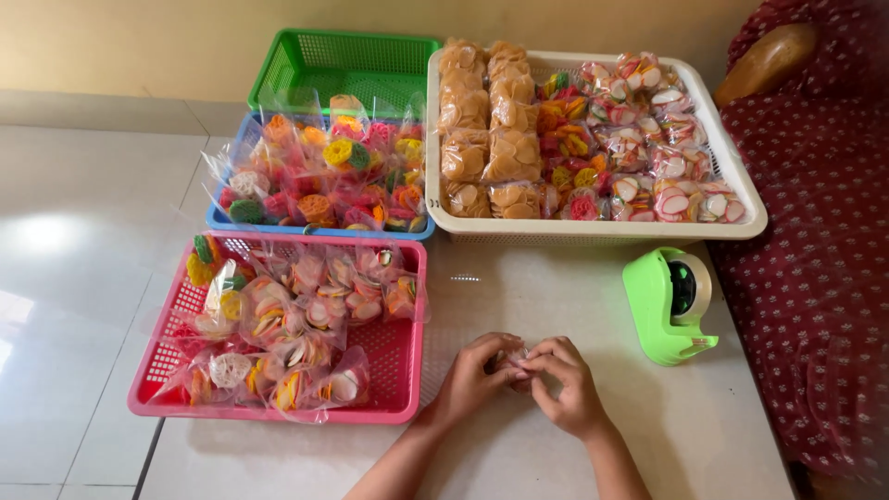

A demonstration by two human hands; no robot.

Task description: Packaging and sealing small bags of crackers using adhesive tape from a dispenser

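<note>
My left hand and my right hand meet low over the white floor, fingertips pressed together on a small clear snack packet. Most of the packet is hidden by my fingers. To the left stands a pink basket with several clear packets of coloured crackers. A green tape dispenser sits on the floor to the right of my hands.
A blue basket of colourful cracker packets and an empty green basket stand behind the pink one. A large cream basket holds rows of sealed packets. A dark red patterned cloth lies along the right side.
</note>
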